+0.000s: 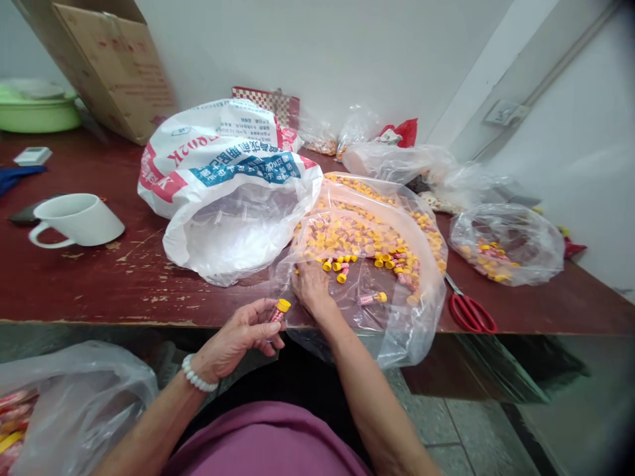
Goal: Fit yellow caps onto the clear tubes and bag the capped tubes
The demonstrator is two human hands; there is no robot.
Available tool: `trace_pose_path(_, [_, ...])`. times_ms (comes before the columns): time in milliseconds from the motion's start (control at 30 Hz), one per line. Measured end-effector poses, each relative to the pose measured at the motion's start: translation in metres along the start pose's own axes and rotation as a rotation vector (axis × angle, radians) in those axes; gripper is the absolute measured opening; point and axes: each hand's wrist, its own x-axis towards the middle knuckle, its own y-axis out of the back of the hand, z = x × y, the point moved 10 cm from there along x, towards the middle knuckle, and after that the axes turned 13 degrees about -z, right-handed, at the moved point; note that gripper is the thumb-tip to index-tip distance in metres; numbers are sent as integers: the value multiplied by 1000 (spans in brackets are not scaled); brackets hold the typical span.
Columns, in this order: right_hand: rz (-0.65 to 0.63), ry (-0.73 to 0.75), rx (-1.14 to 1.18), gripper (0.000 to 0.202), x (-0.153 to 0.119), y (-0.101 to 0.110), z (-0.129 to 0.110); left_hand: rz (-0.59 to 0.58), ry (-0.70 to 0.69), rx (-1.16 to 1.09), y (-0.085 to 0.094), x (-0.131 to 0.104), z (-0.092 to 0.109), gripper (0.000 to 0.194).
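Pinched in the fingers of my left hand (253, 330) is a small clear tube (278, 312) with a yellow cap and red-and-white contents, at the table's front edge. My right hand (311, 285) reaches into the mouth of a clear plastic bag (421, 324); its fingertips are hard to make out against the bag. Inside that bag lie many yellow-capped tubes (347, 231), with a single tube (372, 299) lying apart near the front. Left of it, a white printed sack (169, 152) lies open, its mouth facing me, with whitish clear material inside.
Red-handled scissors (472, 313) lie right of the bag, near a smaller bag of tubes (526, 264). A white mug (84, 221), a cardboard box (116, 73) and a green basin (40, 114) stand left. Another bag (89, 383) sits below the table's front edge.
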Motion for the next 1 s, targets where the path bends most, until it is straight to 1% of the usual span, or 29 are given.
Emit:
trace_pose_path(67, [15, -5, 65, 18, -5, 9, 11, 11, -11, -2, 1, 1, 1, 35])
trace_pose_path(133, [51, -10, 156, 17, -17, 25, 23, 9, -14, -3, 0, 3, 1, 37])
trace_pose_path(200, [87, -15, 256, 26, -35, 43, 32, 3, -25, 13, -2, 6, 4, 38])
trace_pose_path(267, [72, 11, 360, 33, -56, 57, 31, -11, -45, 54, -6, 9, 8, 39])
trace_pose_path(300, [31, 50, 414, 33, -65, 61, 25, -17, -56, 84, -8, 11, 10, 39])
trace_pose_path(367, [-70, 169, 478, 27, -83, 67, 2, -24, -64, 164, -13, 13, 15, 39])
trace_pose_path(400, [-109, 230, 475, 23, -91, 69, -11, -26, -63, 211, -16, 14, 17, 38])
trace_pose_path(467, [-145, 326, 405, 20, -102, 73, -34, -29, -46, 309, -23, 14, 20, 34])
trace_pose_path(567, [-192, 420, 297, 22, -108, 69, -57, -47, -26, 417, -32, 13, 23, 25])
trace_pose_path(633, [-226, 440, 274, 29, -109, 65, -62, -61, -34, 433, -37, 13, 26, 20])
trace_pose_path(667, [-223, 428, 280, 33, -108, 65, -61, -70, -43, 423, -38, 12, 27, 19])
trace_pose_path(733, [-151, 372, 311, 36, -106, 72, -53, -84, -61, 381, -39, 12, 27, 21])
trace_pose_path(800, [-87, 356, 301, 27, -108, 77, -50, -89, -79, 347, -39, 13, 26, 22])
trace_pose_path(833, [-88, 383, 272, 22, -111, 76, -54, -74, -88, 334, -37, 13, 24, 21])
trace_pose_path(867, [-117, 422, 235, 20, -113, 72, -60, -53, -93, 319, -34, 13, 22, 19])
trace_pose_path(933, [-224, 483, 174, 22, -119, 57, -72, -15, -86, 277, -30, 13, 16, 15])
trace_pose_path(1000, [-293, 471, 189, 20, -120, 46, -74, -21, -70, 218, -30, 13, 10, 16])
